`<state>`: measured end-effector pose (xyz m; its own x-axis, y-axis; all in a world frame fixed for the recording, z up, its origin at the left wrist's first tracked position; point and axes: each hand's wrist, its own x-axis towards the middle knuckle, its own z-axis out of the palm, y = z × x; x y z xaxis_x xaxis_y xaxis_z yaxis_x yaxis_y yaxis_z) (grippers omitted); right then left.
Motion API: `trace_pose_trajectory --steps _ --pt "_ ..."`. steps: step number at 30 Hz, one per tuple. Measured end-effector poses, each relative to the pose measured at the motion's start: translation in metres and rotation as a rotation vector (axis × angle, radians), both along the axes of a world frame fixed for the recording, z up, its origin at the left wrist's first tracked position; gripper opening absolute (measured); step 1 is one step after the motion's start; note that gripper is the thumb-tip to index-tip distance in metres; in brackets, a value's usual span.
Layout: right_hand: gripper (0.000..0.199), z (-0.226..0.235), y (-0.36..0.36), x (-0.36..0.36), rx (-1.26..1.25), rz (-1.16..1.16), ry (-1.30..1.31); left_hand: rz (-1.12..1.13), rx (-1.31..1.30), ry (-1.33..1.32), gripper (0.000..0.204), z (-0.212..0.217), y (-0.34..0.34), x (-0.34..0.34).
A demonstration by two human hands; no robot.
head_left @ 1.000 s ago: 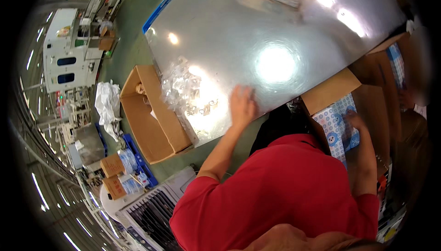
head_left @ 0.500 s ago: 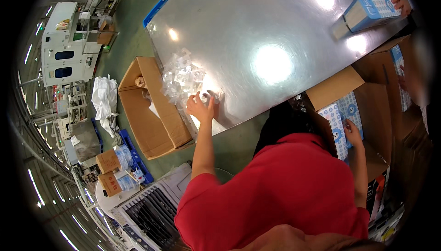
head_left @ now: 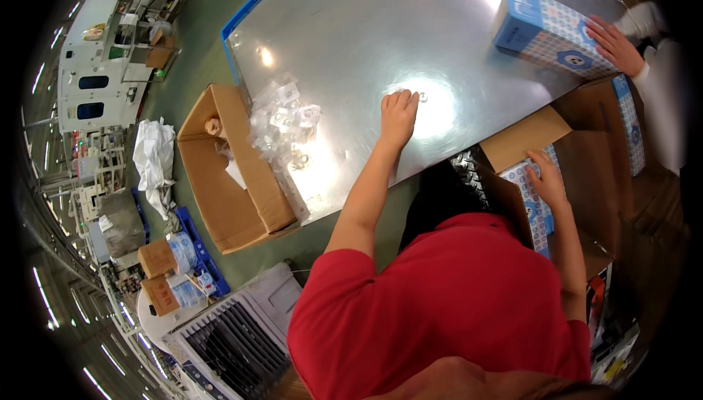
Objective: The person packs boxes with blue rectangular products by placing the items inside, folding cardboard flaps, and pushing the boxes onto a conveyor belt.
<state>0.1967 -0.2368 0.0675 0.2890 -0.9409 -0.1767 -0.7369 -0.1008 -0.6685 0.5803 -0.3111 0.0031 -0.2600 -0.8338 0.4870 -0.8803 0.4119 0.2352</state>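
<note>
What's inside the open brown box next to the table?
The open cardboard box shows a brownish roll near its far end and a white sheet of paper or plastic. Its deeper bottom lies in shadow behind the walls, so anything else stays hidden.

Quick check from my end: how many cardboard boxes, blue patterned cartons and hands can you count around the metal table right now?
Open brown cardboard boxes: 2, one left of the table, one at the right edge.
Blue patterned cartons: 2, one on the table, one in the right box.
Hands: 3, left hand, right hand, another person's hand.
Total: 7
</note>
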Motion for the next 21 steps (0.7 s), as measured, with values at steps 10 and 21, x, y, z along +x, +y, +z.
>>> trace_pose_trajectory --steps 10,21 --pt "0.036 0.028 0.002 0.019 -0.231 -0.036 -0.022 0.193 0.142 0.098 0.051 0.048 0.042 0.011" --pt "0.065 -0.015 -0.114 0.193 -0.401 0.764 0.304 -0.066 0.141 0.248 0.019 0.026 0.013 0.007"
